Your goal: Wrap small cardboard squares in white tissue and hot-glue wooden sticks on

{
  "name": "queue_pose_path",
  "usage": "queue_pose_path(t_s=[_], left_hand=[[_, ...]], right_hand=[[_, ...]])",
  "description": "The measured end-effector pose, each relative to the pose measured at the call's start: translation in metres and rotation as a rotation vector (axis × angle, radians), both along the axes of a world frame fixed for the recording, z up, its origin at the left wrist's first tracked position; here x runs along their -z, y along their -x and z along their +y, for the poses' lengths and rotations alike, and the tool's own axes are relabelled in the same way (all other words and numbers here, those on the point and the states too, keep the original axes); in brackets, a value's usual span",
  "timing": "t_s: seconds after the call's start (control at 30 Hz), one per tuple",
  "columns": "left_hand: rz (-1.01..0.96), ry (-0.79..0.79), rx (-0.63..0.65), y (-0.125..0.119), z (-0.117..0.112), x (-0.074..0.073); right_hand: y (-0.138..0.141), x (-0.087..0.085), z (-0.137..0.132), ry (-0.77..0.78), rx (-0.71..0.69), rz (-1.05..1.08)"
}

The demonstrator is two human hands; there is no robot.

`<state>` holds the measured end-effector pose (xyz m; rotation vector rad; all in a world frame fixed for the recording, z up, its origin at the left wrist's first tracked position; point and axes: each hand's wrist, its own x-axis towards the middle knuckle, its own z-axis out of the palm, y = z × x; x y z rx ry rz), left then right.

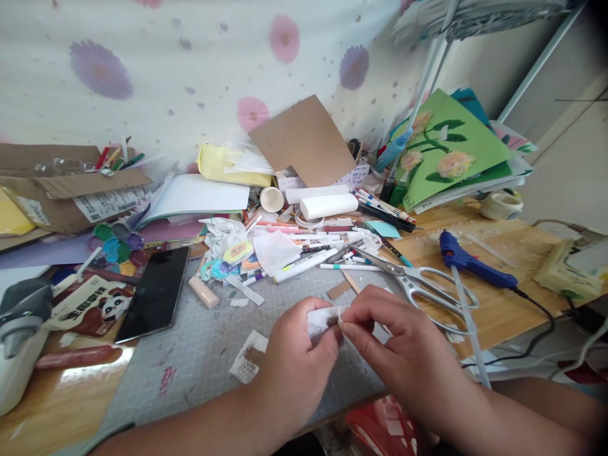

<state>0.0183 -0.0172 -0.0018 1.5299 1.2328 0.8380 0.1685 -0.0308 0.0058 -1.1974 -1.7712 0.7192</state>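
Left hand (297, 354) and right hand (401, 348) pinch together on a small white paper scrap (319, 321) above a grey cutting mat (199, 342); scissors (418, 282) lie just beyond.

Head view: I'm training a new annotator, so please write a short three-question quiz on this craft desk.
1. True or false: the left hand and right hand both pinch the white paper scrap.
2. What lies just right of the scissors? A) glue gun B) phone C) paper cup
3. What colour is the cutting mat under the hands?
Key: 1 true; 2 A; 3 grey.
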Motion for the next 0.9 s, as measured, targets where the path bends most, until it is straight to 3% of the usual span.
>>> queue_pose_path(t_s=[0.17,0.37,0.5,0.67,0.8,0.9], left_hand=[[-0.061,0.045,0.04,0.001,0.0,-0.002],[-0.4,0.222,0.139,0.006,-0.002,0.004],[-0.612,0.331,0.033,0.003,-0.002,0.008],[-0.677,0.393,-0.065,-0.003,-0.001,0.005],[-0.667,0.377,-0.086,-0.002,-0.001,0.007],[-0.637,0.36,-0.03,-0.001,0.0,0.01]], right_hand=[[-0.001,0.005,-0.001,-0.073,-0.007,-0.057],[-0.001,0.005,-0.003,-0.295,0.015,-0.174],[-0.001,0.001,-0.005,-0.387,-0.044,-0.291],[-0.008,0.0,-0.006,-0.425,-0.102,-0.423],[-0.017,0.0,-0.004,-0.325,-0.198,-0.254],[-0.021,-0.001,0.0,-0.196,-0.111,0.013]])
